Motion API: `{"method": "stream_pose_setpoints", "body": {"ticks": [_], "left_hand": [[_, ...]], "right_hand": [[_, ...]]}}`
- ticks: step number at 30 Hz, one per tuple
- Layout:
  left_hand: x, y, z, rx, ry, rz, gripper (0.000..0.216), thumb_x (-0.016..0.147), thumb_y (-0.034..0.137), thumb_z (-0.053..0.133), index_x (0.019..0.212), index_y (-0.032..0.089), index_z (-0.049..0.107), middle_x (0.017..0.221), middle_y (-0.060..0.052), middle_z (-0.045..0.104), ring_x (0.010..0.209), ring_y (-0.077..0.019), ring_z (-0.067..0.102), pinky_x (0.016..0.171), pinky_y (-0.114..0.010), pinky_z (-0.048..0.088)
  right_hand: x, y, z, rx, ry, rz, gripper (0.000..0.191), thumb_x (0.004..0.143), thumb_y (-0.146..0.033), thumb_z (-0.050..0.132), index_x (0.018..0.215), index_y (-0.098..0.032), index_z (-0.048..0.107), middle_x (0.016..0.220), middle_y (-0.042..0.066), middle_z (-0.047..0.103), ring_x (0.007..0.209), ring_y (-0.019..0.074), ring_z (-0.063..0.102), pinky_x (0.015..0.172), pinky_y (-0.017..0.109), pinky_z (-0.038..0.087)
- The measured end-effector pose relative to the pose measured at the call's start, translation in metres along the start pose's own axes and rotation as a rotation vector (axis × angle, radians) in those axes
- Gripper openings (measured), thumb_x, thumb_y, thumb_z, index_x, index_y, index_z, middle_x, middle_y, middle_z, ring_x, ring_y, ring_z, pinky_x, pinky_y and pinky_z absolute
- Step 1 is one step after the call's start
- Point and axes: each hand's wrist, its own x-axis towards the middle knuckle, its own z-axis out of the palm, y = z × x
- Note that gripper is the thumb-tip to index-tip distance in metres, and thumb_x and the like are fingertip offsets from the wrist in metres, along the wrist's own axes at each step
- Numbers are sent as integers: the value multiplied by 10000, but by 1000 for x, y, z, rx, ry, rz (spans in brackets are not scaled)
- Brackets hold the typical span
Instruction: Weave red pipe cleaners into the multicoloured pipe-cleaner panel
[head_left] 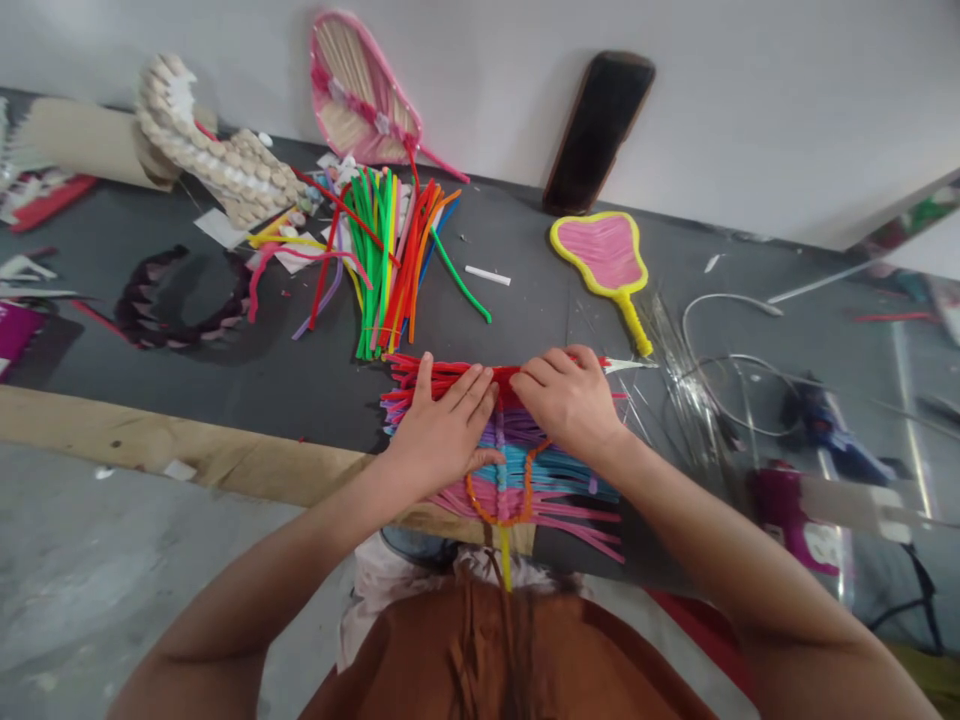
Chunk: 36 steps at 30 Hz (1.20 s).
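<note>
In front of me lies a band of pipe cleaners [517, 463] in rows of red, purple, blue and pink, with a braided strip down its middle. An orange pipe cleaner [527, 490] curves in a U over its lower part, and a yellow stem [505, 558] sticks out toward me. My left hand [448, 425] rests flat on the left side, fingers stretched out. Curled over the red row at the far edge is my right hand [568, 400], its fingers pinching red pipe cleaners. My palm hides part of the rows on each side.
Behind stands a bundle of coloured pipe cleaners [386, 265]. A yellow-rimmed pink fan [604, 255] and thin wires [682, 385] lie to the right. A phone [600, 130] and a pink fan [364, 95] lean on the wall. A dark headband [142, 300] sits left.
</note>
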Motion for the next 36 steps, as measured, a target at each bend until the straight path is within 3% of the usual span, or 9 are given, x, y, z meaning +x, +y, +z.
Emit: {"method": "stream_pose_setpoints", "body": {"ticks": [3, 6, 9, 11, 22, 31, 36], "left_hand": [[2, -7, -8, -43, 97, -1, 430, 998, 366, 444, 1334, 128, 567, 1414, -176, 550, 1312, -308, 522, 1169, -702, 43], [8, -13, -18, -40, 176, -69, 296, 980, 174, 431, 1172, 149, 655, 1230, -124, 685, 1168, -258, 619, 1172, -662, 115], [16, -12, -22, -3, 222, -135, 215, 940, 136, 481, 968, 182, 689, 1051, -76, 720, 1075, -248, 623, 1131, -634, 221], [22, -10, -19, 23, 247, -128, 189, 937, 145, 501, 932, 201, 681, 992, -57, 717, 1058, -250, 606, 1091, -625, 265], [30, -11, -9, 48, 319, -69, 172, 948, 144, 523, 976, 236, 666, 992, -11, 738, 1080, -245, 607, 1132, -604, 163], [30, -11, -7, -89, 286, -106, 230, 930, 121, 496, 963, 268, 670, 1046, -27, 738, 1092, -266, 607, 1127, -614, 131], [30, -11, -7, -41, 258, -98, 213, 939, 124, 507, 987, 261, 663, 1063, -14, 735, 1091, -253, 610, 1138, -608, 106]], "right_hand": [[-3, 1, 2, 29, -11, 21, 184, 941, -177, 534, 838, -210, 683, 802, 23, 683, 795, 191, 479, 799, 355, 288], [-6, 0, 5, 73, 27, 51, 186, 958, -184, 513, 919, -215, 692, 897, 26, 711, 846, 190, 500, 829, 350, 301], [-9, -3, 8, 117, 81, 77, 189, 963, -196, 510, 960, -225, 697, 972, 26, 724, 904, 193, 511, 883, 353, 306], [-10, -4, 10, 135, 105, 82, 184, 963, -212, 517, 950, -229, 700, 968, 21, 727, 914, 193, 510, 912, 358, 304], [-6, -9, 19, 194, 152, 104, 174, 970, -212, 521, 957, -230, 694, 947, 10, 722, 925, 174, 523, 1003, 403, 270], [-6, -8, 21, 179, 162, 89, 205, 977, -192, 488, 934, -230, 685, 935, 7, 715, 909, 179, 519, 1009, 419, 275], [-6, -11, 21, 193, 158, 100, 185, 970, -199, 502, 942, -219, 684, 943, 7, 722, 894, 175, 540, 1003, 425, 284]]}}
